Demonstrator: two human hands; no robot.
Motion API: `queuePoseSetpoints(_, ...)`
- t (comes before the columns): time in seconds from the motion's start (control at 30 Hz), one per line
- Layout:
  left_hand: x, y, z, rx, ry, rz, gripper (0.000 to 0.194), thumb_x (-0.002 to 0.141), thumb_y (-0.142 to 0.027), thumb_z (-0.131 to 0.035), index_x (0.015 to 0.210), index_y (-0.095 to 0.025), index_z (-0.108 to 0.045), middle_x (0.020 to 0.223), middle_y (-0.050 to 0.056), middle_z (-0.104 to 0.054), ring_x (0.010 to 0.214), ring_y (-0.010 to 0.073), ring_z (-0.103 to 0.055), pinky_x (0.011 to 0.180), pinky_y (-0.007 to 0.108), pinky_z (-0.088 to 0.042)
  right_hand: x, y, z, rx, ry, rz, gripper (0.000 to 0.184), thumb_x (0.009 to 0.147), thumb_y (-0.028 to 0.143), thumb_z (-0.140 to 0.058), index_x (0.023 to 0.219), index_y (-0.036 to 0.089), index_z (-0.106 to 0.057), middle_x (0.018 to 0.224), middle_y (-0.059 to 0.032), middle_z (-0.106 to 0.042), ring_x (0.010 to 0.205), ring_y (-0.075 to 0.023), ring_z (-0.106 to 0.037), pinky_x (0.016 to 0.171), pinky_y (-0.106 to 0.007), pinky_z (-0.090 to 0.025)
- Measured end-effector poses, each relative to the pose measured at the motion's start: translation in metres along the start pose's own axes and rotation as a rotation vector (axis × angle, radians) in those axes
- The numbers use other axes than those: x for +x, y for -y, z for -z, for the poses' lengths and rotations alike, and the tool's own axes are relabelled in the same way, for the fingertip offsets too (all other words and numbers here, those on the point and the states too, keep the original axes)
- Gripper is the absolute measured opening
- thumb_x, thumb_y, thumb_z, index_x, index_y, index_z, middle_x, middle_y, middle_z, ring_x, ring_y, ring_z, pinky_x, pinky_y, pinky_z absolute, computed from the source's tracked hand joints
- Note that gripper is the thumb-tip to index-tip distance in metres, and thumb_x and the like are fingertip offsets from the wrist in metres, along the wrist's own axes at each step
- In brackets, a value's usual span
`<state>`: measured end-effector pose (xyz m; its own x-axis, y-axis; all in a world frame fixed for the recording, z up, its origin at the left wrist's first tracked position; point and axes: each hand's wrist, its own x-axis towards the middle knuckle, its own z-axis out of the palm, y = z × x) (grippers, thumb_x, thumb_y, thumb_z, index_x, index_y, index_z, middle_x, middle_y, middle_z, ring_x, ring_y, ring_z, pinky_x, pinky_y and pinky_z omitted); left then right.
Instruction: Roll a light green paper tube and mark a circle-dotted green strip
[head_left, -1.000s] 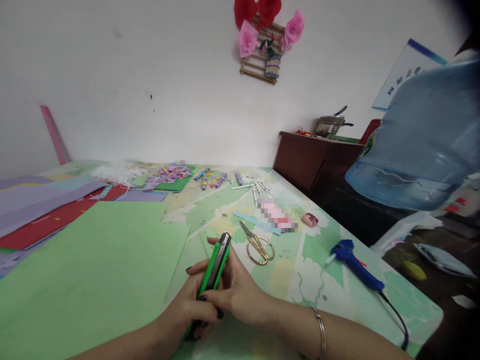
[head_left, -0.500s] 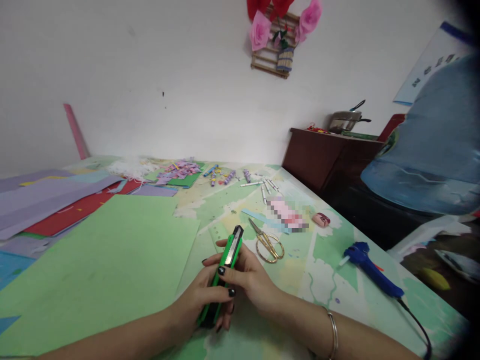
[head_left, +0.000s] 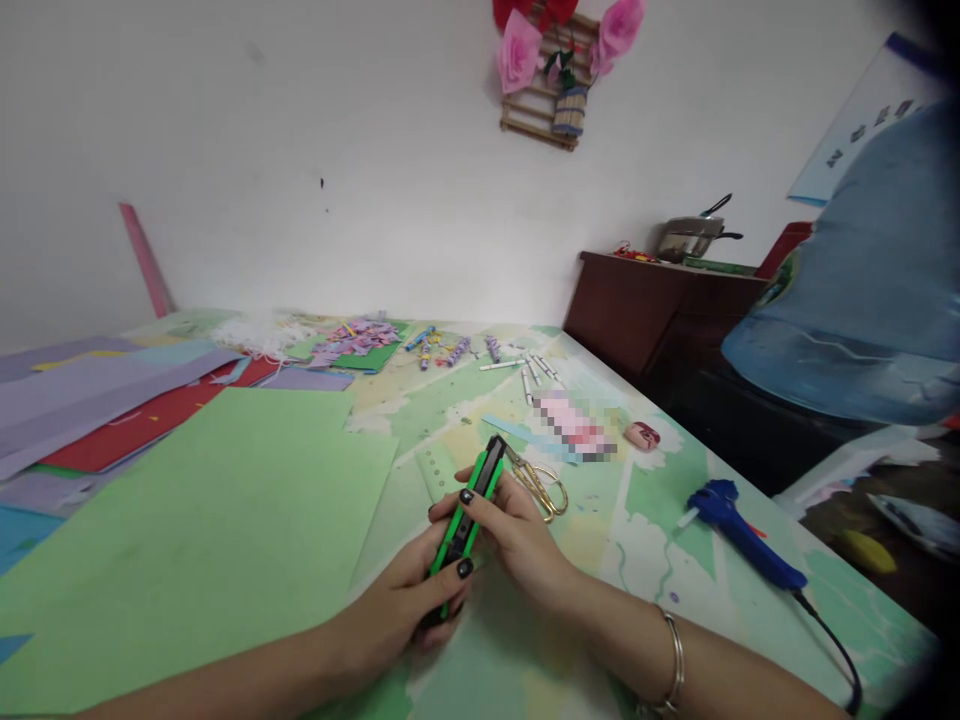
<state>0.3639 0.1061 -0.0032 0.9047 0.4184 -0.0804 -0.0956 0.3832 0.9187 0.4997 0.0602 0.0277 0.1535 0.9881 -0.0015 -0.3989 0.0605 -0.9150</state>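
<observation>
A green and black utility knife (head_left: 463,530) is held slanted above the table, its head pointing up and away to the right. My left hand (head_left: 420,585) wraps its lower end, thumb lying across the body. Higher up, my right hand (head_left: 517,530) grips the same knife with the thumb on its upper face. Part of the fingers of both hands is hidden behind the knife. Just beyond my right hand lie gold-handled scissors (head_left: 551,497), partly covered by the knife's tip. To the left is a large light green paper sheet (head_left: 217,510).
A blue glue gun (head_left: 746,540) with a black cord rests at the right table edge. Farther back lie white pens (head_left: 527,383), a light blue strip (head_left: 517,432), a small pink case (head_left: 643,436) and paper scraps (head_left: 360,343). Coloured sheets (head_left: 142,415) are stacked at left. A large blue bottle (head_left: 862,300) stands at right.
Both hands have shifted the utility knife slightly right and away. The silvery blade strip that showed along its face is now not seen; the face looks dark.
</observation>
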Motion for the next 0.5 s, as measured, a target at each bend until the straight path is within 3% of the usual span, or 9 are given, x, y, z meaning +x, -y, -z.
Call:
queuePoseSetpoints(0.2, -0.001, -0.001, -0.005, 0.109, -0.067, 0.039, 0.033, 0.081, -0.05, -0.053, 0.087, -0.02, -0.04, 0.052, -0.01, -0.039, 0.034, 0.0016, -0.023, 0.032, 0.014, -0.016, 0.0, -0.001, 0.0, -0.091, 0.009, 0.037, 0.032, 0.078, 0.037, -0.063, 0.095, 0.018, -0.044, 0.085, -0.0057, -0.069, 0.067, -0.0135, -0.063, 0.053, -0.022, -0.041)
queuePoseSetpoints(0.33, 0.003, -0.009, -0.006, 0.227, -0.057, 0.097, 0.04, 0.078, -0.058, -0.05, 0.086, -0.02, -0.043, 0.053, -0.006, -0.048, 0.031, 0.0051, -0.037, 0.029, 0.015, -0.022, -0.002, 0.0, 0.0, -0.062, 0.016, 0.044, 0.028, 0.08, 0.034, -0.06, 0.096, 0.018, -0.044, 0.085, -0.0054, -0.069, 0.07, -0.0151, -0.064, 0.063, -0.027, -0.046)
queuePoseSetpoints(0.43, -0.002, -0.039, -0.001, 0.618, -0.068, 0.16, 0.039, 0.079, -0.055, -0.05, 0.071, -0.016, -0.051, 0.051, -0.001, -0.054, 0.036, 0.0101, -0.048, 0.033, 0.019, -0.032, -0.001, 0.002, 0.002, -0.008, -0.019, 0.094, 0.024, 0.081, 0.031, -0.058, 0.096, 0.018, -0.044, 0.078, -0.0042, -0.069, 0.075, -0.0164, -0.064, 0.073, -0.032, -0.047)
queuePoseSetpoints(0.5, -0.016, -0.068, 0.006, 0.919, -0.23, 0.07, 0.043, 0.076, -0.052, -0.054, 0.055, -0.015, -0.052, 0.047, 0.0, -0.054, 0.039, 0.0108, -0.051, 0.038, 0.02, -0.036, 0.0, 0.003, 0.004, 0.036, -0.05, 0.126, 0.023, 0.081, 0.029, -0.058, 0.095, 0.018, -0.044, 0.075, -0.0039, -0.069, 0.078, -0.0182, -0.065, 0.078, -0.035, -0.046)
